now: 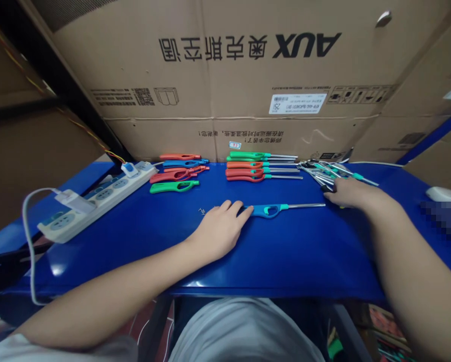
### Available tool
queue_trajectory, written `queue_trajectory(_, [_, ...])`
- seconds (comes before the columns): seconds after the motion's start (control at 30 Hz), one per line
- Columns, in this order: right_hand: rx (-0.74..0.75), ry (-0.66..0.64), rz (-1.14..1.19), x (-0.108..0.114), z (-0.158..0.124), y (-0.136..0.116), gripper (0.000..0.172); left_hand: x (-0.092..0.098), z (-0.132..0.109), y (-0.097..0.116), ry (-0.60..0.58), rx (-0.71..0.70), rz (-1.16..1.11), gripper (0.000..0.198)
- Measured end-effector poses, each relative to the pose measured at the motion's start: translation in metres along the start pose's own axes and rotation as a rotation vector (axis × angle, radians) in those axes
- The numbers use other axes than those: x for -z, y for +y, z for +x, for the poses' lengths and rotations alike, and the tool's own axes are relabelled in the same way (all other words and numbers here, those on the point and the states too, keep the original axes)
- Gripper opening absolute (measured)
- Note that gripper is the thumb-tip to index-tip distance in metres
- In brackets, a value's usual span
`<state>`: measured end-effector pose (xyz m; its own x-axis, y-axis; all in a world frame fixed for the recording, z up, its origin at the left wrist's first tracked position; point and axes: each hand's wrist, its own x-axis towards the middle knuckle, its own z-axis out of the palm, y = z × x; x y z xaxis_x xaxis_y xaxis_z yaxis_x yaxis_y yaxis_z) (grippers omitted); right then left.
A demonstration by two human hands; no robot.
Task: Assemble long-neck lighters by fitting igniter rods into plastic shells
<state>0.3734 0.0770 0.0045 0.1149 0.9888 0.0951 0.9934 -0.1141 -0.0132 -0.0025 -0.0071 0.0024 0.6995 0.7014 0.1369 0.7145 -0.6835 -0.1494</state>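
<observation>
My left hand is closed on the handle end of a blue lighter, which lies on the blue table with its metal tube pointing right. My right hand reaches to the near side of a pile of metal tubes with teal parts; its fingertips are at a dark piece, and its grip is unclear. Behind my left hand, several green, orange and red lighters with metal tubes lie in a stack. Farther left are several handles without tubes, among them a green handle and a blue handle.
A white power strip with plugs and a cable lies on the left of the blue table. A cardboard panel stands along the back. At the right edge is a white object. Small metal bits lie left of my left hand.
</observation>
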Motion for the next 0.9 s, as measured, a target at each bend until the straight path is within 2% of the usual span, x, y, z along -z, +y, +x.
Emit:
queue_trajectory(0.03, [-0.097,-0.157,-0.079,0.003,0.0,0.0,0.019,0.0,-0.001,0.002,-0.007,0.008,0.007,0.051])
queue_trajectory(0.13, [-0.174,-0.233,-0.135,0.02,-0.006,-0.007,0.023,0.0,-0.005,0.009,-0.027,0.03,0.012,0.054])
queue_trajectory(0.23, [-0.136,-0.193,-0.11,0.043,-0.017,-0.02,0.018,0.001,-0.008,0.015,-0.043,0.028,0.023,0.057])
queue_trajectory(0.3, [-0.021,-0.089,0.02,0.056,-0.024,-0.033,0.013,0.002,-0.009,0.017,-0.054,0.005,0.025,0.057])
queue_trajectory(0.4, [0.231,0.072,0.359,0.064,-0.033,-0.068,0.009,0.003,-0.01,0.018,-0.047,-0.027,0.019,0.054])
queue_trajectory(0.5, [0.335,0.177,0.776,0.056,-0.041,-0.121,0.021,0.004,-0.01,0.016,-0.025,-0.051,-0.001,0.051])
queue_trajectory(0.6, [0.34,0.051,1.258,0.036,-0.05,-0.171,0.031,0.004,-0.01,0.015,-0.006,-0.071,-0.017,0.047])
queue_trajectory(0.67, [0.28,0.006,1.426,0.02,-0.056,-0.193,0.035,0.003,-0.011,0.015,0.009,-0.087,-0.023,0.046])
queue_trajectory(0.77, [0.225,0.065,1.481,0.003,-0.063,-0.205,0.038,0.002,-0.012,0.016,0.023,-0.111,-0.037,0.045])
queue_trajectory(0.9, [0.224,0.09,1.469,-0.004,-0.065,-0.201,0.039,0.0,-0.013,0.016,0.039,-0.13,-0.06,0.042])
